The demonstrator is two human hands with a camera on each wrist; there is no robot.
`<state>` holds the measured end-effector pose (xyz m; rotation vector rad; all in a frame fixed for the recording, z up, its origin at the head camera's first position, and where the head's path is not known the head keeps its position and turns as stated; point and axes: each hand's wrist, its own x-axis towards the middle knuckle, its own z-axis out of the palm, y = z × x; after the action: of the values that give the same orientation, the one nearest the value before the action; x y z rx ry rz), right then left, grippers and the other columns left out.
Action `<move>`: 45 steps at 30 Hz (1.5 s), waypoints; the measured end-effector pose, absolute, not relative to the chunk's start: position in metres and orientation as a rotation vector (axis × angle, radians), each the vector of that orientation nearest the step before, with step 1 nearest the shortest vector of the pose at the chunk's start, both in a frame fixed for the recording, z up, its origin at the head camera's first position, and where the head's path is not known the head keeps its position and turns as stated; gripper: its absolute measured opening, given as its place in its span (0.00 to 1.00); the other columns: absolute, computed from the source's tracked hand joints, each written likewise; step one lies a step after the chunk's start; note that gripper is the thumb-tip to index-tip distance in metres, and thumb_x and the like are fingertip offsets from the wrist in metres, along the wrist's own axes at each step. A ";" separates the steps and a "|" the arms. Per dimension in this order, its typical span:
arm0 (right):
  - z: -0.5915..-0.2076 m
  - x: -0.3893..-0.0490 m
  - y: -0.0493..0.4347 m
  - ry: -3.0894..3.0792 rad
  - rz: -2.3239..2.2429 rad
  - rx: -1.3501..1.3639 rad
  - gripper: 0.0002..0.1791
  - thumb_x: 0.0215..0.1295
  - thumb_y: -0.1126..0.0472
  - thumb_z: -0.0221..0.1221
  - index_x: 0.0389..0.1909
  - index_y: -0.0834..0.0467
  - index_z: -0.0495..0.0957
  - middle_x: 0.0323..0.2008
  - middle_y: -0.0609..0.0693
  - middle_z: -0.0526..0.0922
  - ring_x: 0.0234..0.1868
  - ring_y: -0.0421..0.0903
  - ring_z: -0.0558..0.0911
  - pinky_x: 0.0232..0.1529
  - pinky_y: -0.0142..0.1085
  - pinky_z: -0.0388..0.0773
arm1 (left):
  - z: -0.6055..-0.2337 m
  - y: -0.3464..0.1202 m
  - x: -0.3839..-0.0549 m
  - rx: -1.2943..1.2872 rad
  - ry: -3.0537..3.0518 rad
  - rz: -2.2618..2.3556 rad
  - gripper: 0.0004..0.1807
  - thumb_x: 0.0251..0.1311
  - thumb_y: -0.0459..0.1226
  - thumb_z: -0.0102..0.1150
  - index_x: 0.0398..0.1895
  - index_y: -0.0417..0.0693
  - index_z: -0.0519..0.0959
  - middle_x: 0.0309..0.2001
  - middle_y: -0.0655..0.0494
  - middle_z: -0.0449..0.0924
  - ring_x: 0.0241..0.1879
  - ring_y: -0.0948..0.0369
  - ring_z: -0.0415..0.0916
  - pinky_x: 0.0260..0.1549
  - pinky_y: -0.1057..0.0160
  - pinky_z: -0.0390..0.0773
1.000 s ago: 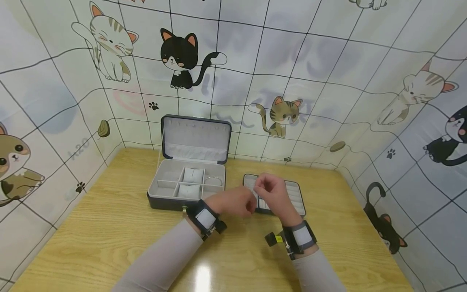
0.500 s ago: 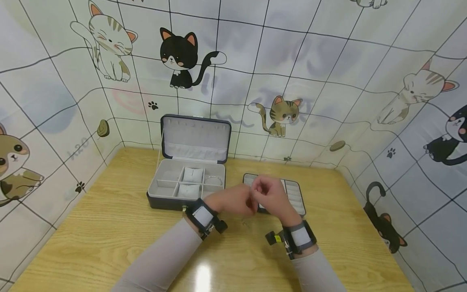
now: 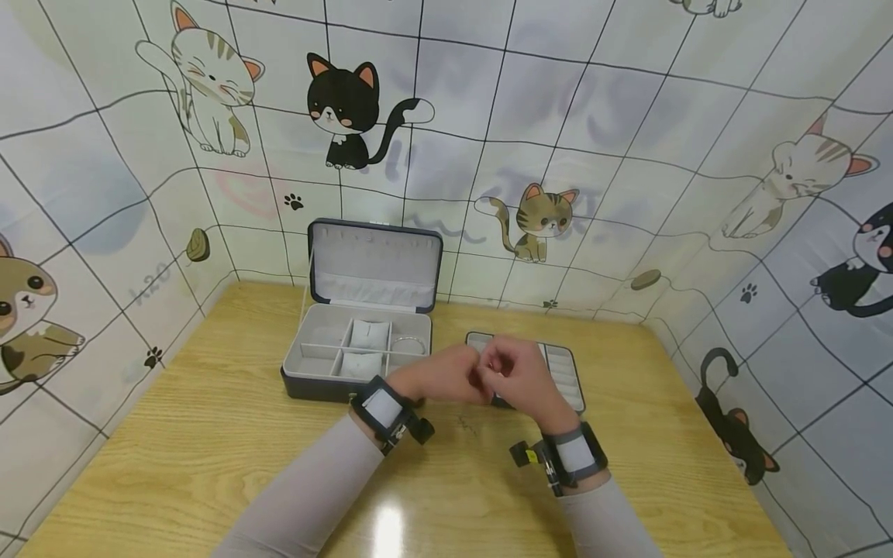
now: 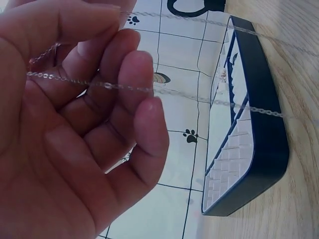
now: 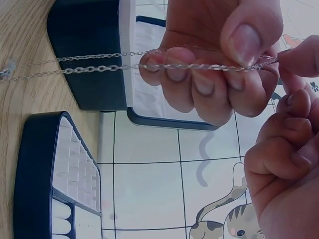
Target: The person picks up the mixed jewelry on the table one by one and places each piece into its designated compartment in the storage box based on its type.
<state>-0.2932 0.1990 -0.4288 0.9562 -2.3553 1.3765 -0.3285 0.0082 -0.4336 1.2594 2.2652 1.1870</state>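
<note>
My left hand and right hand meet over the near left part of a jewelry tray, fingertips together. Between them they pinch a thin silver necklace, its clasp area hidden by the fingers. Two strands of the chain hang down, with a small shiny pendant at the low end in the right wrist view. In the left wrist view the chain runs past the left hand's curled fingers. The dark-rimmed jewelry tray has pale ring rolls and lies on the table.
An open navy jewelry box stands left of the tray, lid raised against the cat-print backdrop. Its compartments hold two pale cushions and a thin silver bangle. The wooden table reaches toward me in front.
Both hands have drawn together until their fingertips meet. The left hand has shifted slightly up, and the hanging chain now shows faintly below them.
</note>
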 end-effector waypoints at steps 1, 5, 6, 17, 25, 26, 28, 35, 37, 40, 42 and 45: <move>-0.430 -0.294 0.199 -2.352 1.373 0.961 0.15 0.59 0.76 0.65 0.27 0.51 0.80 0.23 0.45 0.72 0.24 0.38 0.69 0.24 0.30 0.67 | -0.434 0.008 -0.329 1.255 2.262 1.194 0.19 0.57 0.35 0.69 0.16 0.57 0.70 0.14 0.70 0.63 0.17 0.70 0.62 0.20 0.70 0.61; -0.431 -0.294 0.200 -2.326 1.367 0.955 0.12 0.61 0.74 0.66 0.29 0.52 0.82 0.23 0.46 0.72 0.24 0.37 0.70 0.24 0.29 0.68 | -0.432 0.006 -0.330 1.238 2.260 1.220 0.15 0.57 0.34 0.69 0.18 0.55 0.73 0.16 0.69 0.67 0.18 0.69 0.64 0.21 0.70 0.63; -0.431 -0.294 0.200 -2.322 1.362 0.938 0.12 0.62 0.74 0.66 0.30 0.52 0.83 0.23 0.46 0.73 0.24 0.38 0.69 0.24 0.29 0.67 | -0.431 0.005 -0.330 1.240 2.257 1.227 0.13 0.57 0.34 0.69 0.20 0.54 0.76 0.17 0.68 0.70 0.19 0.69 0.66 0.22 0.70 0.66; -0.430 -0.294 0.200 -2.292 1.391 0.715 0.11 0.68 0.73 0.61 0.32 0.53 0.79 0.22 0.46 0.71 0.22 0.40 0.67 0.25 0.31 0.65 | -0.416 -0.010 -0.331 1.308 2.271 1.376 0.05 0.65 0.33 0.65 0.32 0.50 0.87 0.34 0.61 0.86 0.38 0.63 0.82 0.43 0.63 0.83; -0.432 -0.294 0.195 -2.291 1.425 0.699 0.08 0.69 0.71 0.61 0.32 0.57 0.80 0.23 0.47 0.72 0.23 0.39 0.68 0.26 0.30 0.66 | -0.406 -0.020 -0.330 1.232 2.332 1.490 0.05 0.65 0.34 0.65 0.32 0.52 0.86 0.32 0.62 0.85 0.37 0.62 0.80 0.42 0.63 0.82; -0.433 -0.293 0.194 -2.296 1.432 0.694 0.08 0.69 0.72 0.61 0.32 0.57 0.80 0.23 0.47 0.72 0.23 0.39 0.68 0.26 0.30 0.66 | -0.405 -0.021 -0.330 1.234 2.331 1.506 0.05 0.65 0.33 0.65 0.32 0.51 0.86 0.32 0.61 0.85 0.37 0.62 0.80 0.42 0.62 0.82; -0.434 -0.293 0.193 -2.308 1.439 0.685 0.08 0.69 0.71 0.62 0.32 0.56 0.80 0.23 0.47 0.72 0.23 0.39 0.68 0.26 0.30 0.66 | -0.403 -0.022 -0.330 1.239 2.338 1.534 0.05 0.65 0.33 0.64 0.32 0.51 0.86 0.31 0.60 0.85 0.36 0.62 0.80 0.41 0.63 0.82; -0.437 -0.294 0.189 -2.348 1.452 0.676 0.07 0.69 0.71 0.62 0.33 0.56 0.79 0.23 0.47 0.73 0.24 0.39 0.69 0.27 0.29 0.67 | -0.395 -0.027 -0.327 1.206 2.416 1.606 0.04 0.64 0.34 0.64 0.34 0.49 0.87 0.33 0.59 0.85 0.34 0.63 0.79 0.38 0.64 0.81; -0.439 -0.294 0.188 -2.352 1.453 0.672 0.07 0.69 0.71 0.62 0.33 0.56 0.80 0.23 0.47 0.73 0.24 0.39 0.68 0.27 0.29 0.66 | -0.392 -0.030 -0.326 1.194 2.447 1.619 0.04 0.64 0.35 0.64 0.35 0.50 0.87 0.34 0.60 0.85 0.35 0.63 0.80 0.38 0.64 0.81; -0.442 -0.294 0.186 -2.357 1.457 0.662 0.07 0.68 0.71 0.62 0.33 0.56 0.80 0.23 0.48 0.72 0.24 0.38 0.68 0.26 0.29 0.66 | -0.388 -0.034 -0.324 1.183 2.479 1.650 0.03 0.64 0.35 0.64 0.35 0.49 0.87 0.34 0.59 0.86 0.35 0.62 0.80 0.38 0.63 0.82; -0.445 -0.295 0.184 -2.363 1.468 0.654 0.07 0.69 0.71 0.62 0.33 0.56 0.80 0.23 0.47 0.72 0.24 0.38 0.68 0.27 0.29 0.66 | -0.385 -0.036 -0.324 1.175 2.488 1.677 0.03 0.64 0.34 0.65 0.35 0.47 0.87 0.34 0.57 0.86 0.35 0.62 0.81 0.39 0.63 0.83; -0.449 -0.296 0.182 -2.379 1.476 0.653 0.07 0.68 0.70 0.63 0.33 0.56 0.80 0.23 0.47 0.72 0.24 0.38 0.69 0.27 0.29 0.66 | -0.383 -0.039 -0.323 1.164 2.495 1.705 0.03 0.65 0.34 0.65 0.36 0.46 0.86 0.35 0.56 0.86 0.36 0.61 0.81 0.40 0.62 0.83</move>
<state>-0.2964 0.1820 -0.4492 0.6533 -2.3788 1.4756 -0.3231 -0.0391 -0.3830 1.1639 2.4948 1.7052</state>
